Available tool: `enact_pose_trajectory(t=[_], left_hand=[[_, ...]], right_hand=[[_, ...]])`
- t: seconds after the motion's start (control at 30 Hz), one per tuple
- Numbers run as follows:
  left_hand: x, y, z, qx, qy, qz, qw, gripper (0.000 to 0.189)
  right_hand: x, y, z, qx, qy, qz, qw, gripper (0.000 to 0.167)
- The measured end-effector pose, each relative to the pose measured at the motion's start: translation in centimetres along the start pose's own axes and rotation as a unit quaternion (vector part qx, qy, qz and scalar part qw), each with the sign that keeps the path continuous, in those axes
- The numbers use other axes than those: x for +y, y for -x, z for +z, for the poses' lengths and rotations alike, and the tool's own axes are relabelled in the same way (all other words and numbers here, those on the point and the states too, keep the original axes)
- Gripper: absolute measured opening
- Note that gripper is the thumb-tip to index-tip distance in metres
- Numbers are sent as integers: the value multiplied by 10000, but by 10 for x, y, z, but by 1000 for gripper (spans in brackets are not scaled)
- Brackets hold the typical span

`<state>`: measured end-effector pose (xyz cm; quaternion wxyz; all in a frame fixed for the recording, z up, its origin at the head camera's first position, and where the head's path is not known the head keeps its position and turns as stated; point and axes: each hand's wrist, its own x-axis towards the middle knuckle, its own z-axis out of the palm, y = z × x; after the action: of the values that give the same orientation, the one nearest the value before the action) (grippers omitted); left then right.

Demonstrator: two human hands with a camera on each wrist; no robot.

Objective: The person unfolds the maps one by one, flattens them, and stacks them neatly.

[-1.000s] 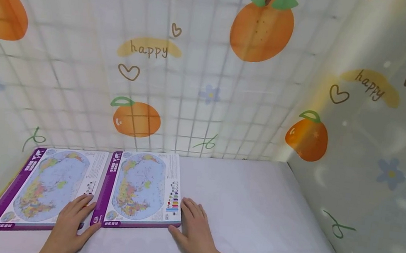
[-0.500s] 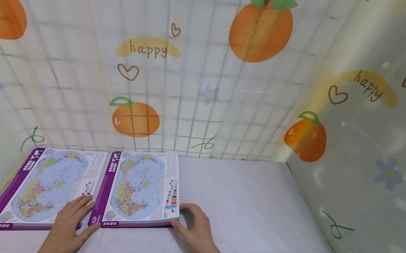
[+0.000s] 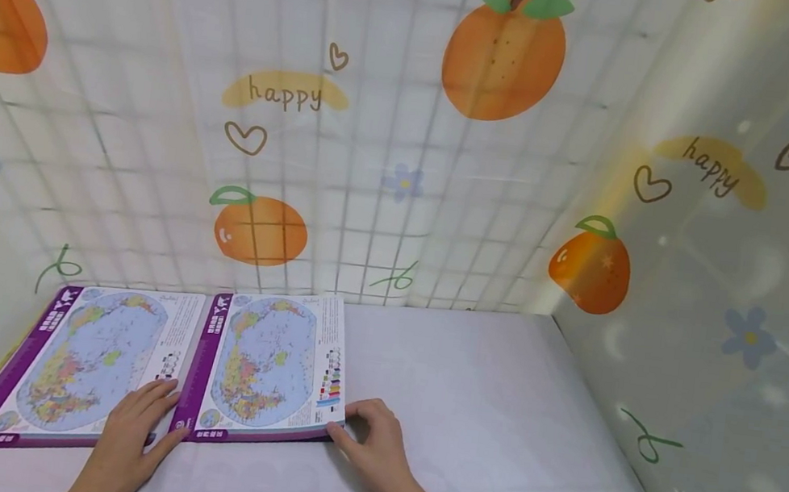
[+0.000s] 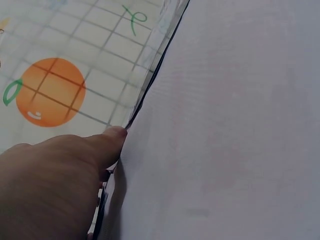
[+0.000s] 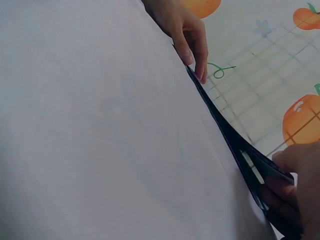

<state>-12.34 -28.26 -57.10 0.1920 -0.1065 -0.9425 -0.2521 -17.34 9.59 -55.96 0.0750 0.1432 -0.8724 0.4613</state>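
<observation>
Two flat purple-edged books with world maps printed on their covers lie side by side: the left map book [image 3: 96,366] and the right map book [image 3: 268,361]. My left hand [image 3: 124,434] rests over the near right corner of the left one, its thumb reaching the near left corner of the right one. At the right book's near right corner, my right hand [image 3: 379,447] pinches the cover between thumb and curled fingers. In the right wrist view a dark wedge-shaped gap [image 5: 235,142] shows below the raised cover, the right hand's fingers partly inside it.
A white cloth-covered table [image 3: 464,400] lies beneath the books. Sheer curtains [image 3: 414,78] printed with oranges, hearts and flowers stand behind and at the sides, with a wire grid behind the back one. The books' far edges are close to the back curtain.
My right hand's fingers, straight along the right book's side a second ago, have curled around its near corner, and the cover there has lifted slightly. The left hand stays in place.
</observation>
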Motion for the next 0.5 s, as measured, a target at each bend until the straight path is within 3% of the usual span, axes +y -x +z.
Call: enact_pose_trajectory(t=[0.13,0.33,0.5], left_hand=[[0,0,1,23,15,22,10000,58],[-3,2,4,188,50,383,9991,53],[-2,3,3,128,63,316,9994,50]], right_hand=[[-1,0,0,-33,73,45,10000,21],[1,0,0,-43,95,68,9999,21],[0,1,0,-27,107,58,9999,17]])
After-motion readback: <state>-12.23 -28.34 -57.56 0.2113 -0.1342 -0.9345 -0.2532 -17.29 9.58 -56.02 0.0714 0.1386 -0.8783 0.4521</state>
